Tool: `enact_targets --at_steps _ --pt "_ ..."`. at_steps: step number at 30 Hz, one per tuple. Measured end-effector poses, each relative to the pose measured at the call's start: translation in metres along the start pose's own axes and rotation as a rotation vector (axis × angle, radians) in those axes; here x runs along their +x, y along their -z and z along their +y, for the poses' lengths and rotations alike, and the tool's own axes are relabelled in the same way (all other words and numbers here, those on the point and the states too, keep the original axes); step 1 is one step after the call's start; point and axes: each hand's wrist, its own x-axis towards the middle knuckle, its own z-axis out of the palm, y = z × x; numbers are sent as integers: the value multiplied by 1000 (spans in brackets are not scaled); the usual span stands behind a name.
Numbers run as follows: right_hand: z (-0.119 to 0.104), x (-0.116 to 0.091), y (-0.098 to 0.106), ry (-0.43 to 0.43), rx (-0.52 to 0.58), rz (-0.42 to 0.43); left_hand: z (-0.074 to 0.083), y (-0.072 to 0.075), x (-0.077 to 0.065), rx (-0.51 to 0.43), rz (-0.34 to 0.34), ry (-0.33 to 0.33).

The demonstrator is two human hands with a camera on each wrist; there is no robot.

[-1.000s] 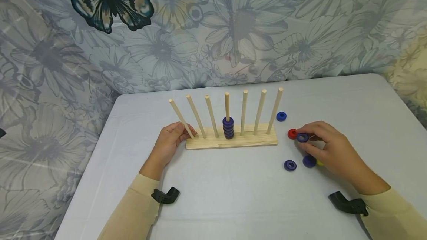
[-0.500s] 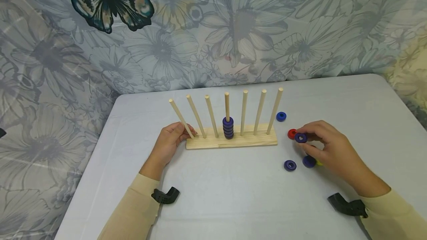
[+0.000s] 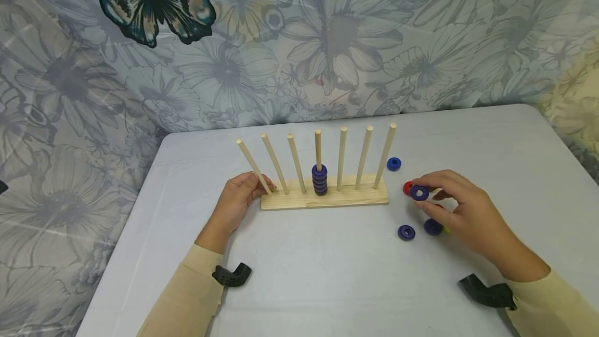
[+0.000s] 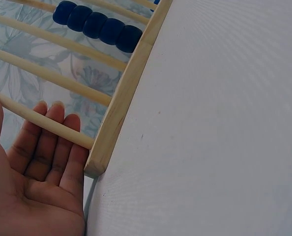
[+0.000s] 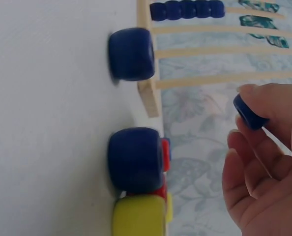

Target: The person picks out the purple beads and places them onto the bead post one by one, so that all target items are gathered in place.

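A wooden stand [image 3: 290, 201] with a row of upright pegs holds a stack of dark blue beads [image 3: 320, 181] on its middle peg. At its left end, my left hand [image 3: 241, 196] rests by the outermost peg [image 4: 47, 123], its fingers extended behind that peg in the left wrist view. My right hand [image 3: 460, 207] pinches a dark blue bead [image 3: 418, 193] between thumb and fingertips, above the table, its hole toward the head camera. Behind that bead a red bead [image 3: 407, 188] is partly hidden.
Loose blue beads [image 3: 406, 232] lie on the white table [image 3: 327, 269] right of the stand, another blue bead [image 3: 394, 164] near its right end. A yellow bead [image 5: 138, 216] is mostly hidden in the head view by my right hand. Flowered cloth [image 3: 299, 40] hangs behind.
The pinched blue bead has shifted slightly left and turned so its hole shows more fully, now covering part of the red bead. My left hand and the stand stay put.
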Motion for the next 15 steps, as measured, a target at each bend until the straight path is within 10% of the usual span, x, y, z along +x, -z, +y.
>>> enact_targets --at_steps 15 --pt "-18 2 4 4 49 21 1 0 0 16 1 4"
